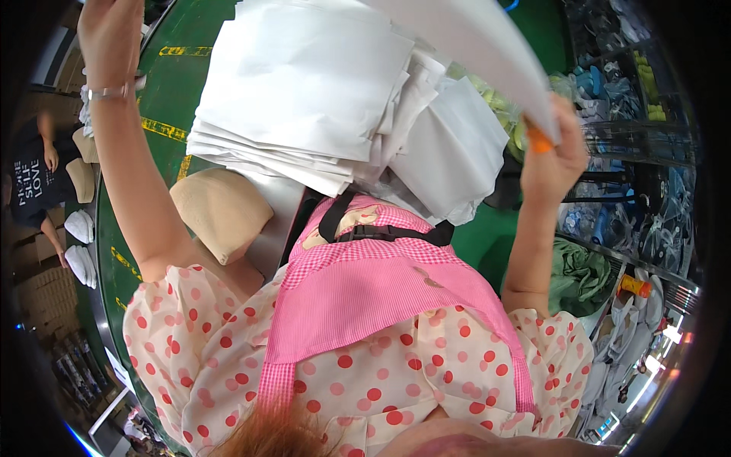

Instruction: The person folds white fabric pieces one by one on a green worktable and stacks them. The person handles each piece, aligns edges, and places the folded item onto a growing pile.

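Note:
At the upper right, my right hand [554,160] is closed on the edge of a white sheet [487,49], which is raised and curved. Something small and orange [539,140] shows at the fingertips, possibly a finger cover. My left hand [110,46] is lifted at the upper left, and the top edge of the picture cuts off its fingers. Between my arms lies a thick pile of white sheets [297,84], its layers uneven at the near side. More white sheets [453,145] lie loosely at the pile's right. By my left elbow is a beige hat [221,213].
The green table [171,84] carries yellow tape marks. A person in a dark shirt [38,175] is at the far left, beside more beige and white hats [80,263]. Racks with plastic-wrapped goods [609,206] line the right side, with a green bag [582,274] below.

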### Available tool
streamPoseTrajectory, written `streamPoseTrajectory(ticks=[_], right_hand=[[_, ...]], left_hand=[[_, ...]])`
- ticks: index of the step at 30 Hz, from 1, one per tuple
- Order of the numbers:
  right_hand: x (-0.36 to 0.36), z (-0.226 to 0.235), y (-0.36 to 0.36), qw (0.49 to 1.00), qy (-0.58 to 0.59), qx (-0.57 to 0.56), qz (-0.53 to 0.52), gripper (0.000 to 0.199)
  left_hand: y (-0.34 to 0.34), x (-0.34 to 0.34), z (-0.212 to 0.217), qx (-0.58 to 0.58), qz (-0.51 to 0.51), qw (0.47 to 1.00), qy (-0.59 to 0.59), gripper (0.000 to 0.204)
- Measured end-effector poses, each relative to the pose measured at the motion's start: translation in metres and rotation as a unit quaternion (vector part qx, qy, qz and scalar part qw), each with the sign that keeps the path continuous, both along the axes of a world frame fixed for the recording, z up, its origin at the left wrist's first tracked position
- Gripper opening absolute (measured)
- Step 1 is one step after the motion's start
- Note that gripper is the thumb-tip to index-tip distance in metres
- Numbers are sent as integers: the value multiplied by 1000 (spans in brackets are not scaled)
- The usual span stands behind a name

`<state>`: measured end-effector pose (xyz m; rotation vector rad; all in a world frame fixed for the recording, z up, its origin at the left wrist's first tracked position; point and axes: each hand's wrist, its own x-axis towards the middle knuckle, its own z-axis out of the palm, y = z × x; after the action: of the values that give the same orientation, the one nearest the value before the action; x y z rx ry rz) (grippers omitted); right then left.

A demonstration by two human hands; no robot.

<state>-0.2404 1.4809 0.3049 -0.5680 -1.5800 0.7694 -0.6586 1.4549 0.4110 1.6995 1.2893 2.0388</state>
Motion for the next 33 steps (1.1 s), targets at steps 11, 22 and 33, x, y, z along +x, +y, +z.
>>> streamPoseTrajectory(ticks=[11,22,33], right_hand=[[-48,-122,-14,956,-273,63,88,30],[-40,-181,-26,923,-382,33,15,25],[-5,-182,-21,913,-370,-171,-14,35]], left_hand=[[-112,-22,-138,-264,22,964,0,25],[-78,47,-144,-303,184,838,414,47],[77,64,-280,-310,313,804,399,66]])
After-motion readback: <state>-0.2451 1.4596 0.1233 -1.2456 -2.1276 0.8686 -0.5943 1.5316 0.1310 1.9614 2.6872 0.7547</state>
